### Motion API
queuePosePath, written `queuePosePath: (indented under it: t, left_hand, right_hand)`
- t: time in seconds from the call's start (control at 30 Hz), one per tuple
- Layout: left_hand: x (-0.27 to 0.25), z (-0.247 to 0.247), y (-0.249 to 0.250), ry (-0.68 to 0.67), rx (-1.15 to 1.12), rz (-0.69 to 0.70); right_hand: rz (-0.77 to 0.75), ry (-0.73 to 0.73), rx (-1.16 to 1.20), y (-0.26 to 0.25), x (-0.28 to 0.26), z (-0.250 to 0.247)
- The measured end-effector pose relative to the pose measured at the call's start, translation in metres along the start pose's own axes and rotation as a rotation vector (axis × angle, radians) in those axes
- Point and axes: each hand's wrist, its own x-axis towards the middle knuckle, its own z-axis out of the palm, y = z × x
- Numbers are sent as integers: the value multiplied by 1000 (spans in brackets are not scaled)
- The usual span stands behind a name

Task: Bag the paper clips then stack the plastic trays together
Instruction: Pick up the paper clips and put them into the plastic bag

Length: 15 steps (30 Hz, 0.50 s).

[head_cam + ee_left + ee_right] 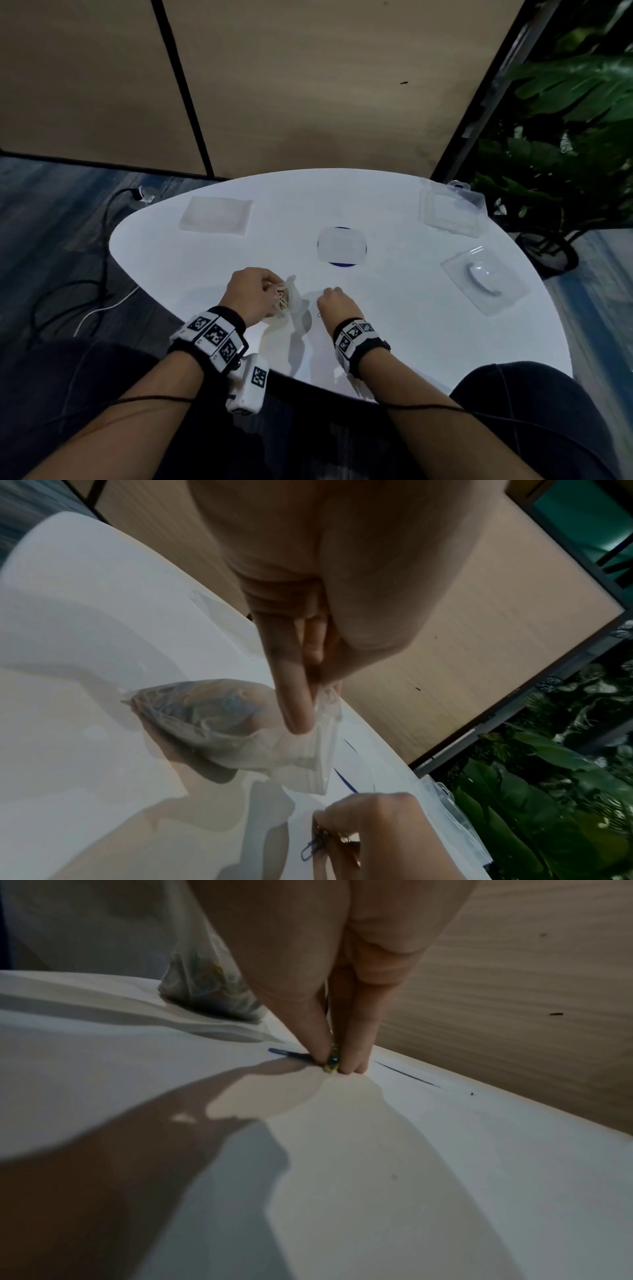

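A white rounded table is sitting before tan wall panels, with leafy plants off toward two o'clock. Near its six o'clock edge the small clear bag is resting, already bulging with coloured paper clips. The left hand is pinching the bag's top edge between thumb and forefinger, holding the mouth up. Just beside it, at about three o'clock from the bag, the right hand is pinching a few loose clips against the table, fingertips pressed together; a blue clip is sticking out from under them.

The clips look light, thin and slippery on the glossy top, so nipping them at the wire loop seems wiser than sliding them. The bag looks limp and crinkly; holding it at the rim is probably keeping it open.

Farther out, clear plastic trays are lying well apart: one at twelve o'clock over a dark blue disc, one at two o'clock, another beyond it, and a flat sheet-like piece at eleven o'clock. Stacking is not yet begun.
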Motion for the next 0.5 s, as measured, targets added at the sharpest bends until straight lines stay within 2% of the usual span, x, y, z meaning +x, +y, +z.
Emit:
queuePosePath:
  t: [0.17, 0.3, 0.4, 0.5]
  left_hand:
    - [5, -7, 3, -11, 24, 39]
    - [15, -18, 6, -12, -8, 61]
    - [23, -26, 1, -18, -29, 59]
    - [26, -33, -8, -32, -44, 38]
  right_hand:
    - [179, -40, 172, 10, 14, -17]
    - [410, 48, 549, 29, 25, -18]
    - [540, 32, 822, 46, 24, -23]
    - [572, 32, 1201, 52, 19, -49]
